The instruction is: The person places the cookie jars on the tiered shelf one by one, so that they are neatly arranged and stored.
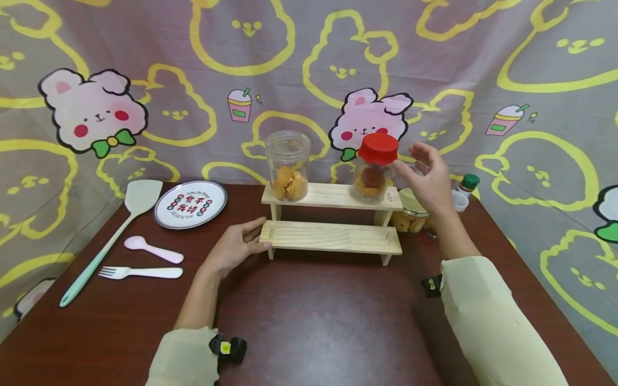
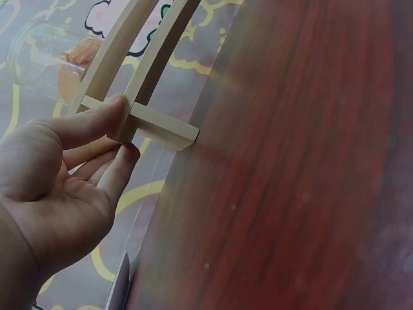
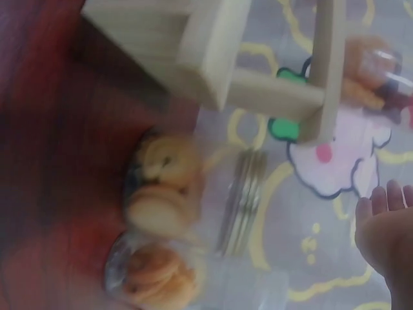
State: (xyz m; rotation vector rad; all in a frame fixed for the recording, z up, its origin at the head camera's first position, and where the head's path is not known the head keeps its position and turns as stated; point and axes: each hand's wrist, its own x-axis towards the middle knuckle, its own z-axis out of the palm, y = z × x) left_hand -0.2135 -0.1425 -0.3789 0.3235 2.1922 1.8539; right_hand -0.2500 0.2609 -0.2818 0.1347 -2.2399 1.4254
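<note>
White plate (image 1: 190, 219): red characters include "不", "我", "待"; rim lettering unclear.

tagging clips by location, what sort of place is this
Probably a staged indoor tabletop, not a working kitchen, though the wider room is out of view. A cartoon-print cloth fills the background, and the dark table holds a wooden rack bearing two jars.

A rack (image 1: 333, 237) of pale wood, built in two steps, is set upright on the table (image 1: 314, 316). At the right end of its upper step, a clear jar (image 1: 370, 185) is stood upright, topped by a red lid (image 1: 379, 148); orange-brown contents (image 1: 370, 191) can be seen through its wall.
</note>
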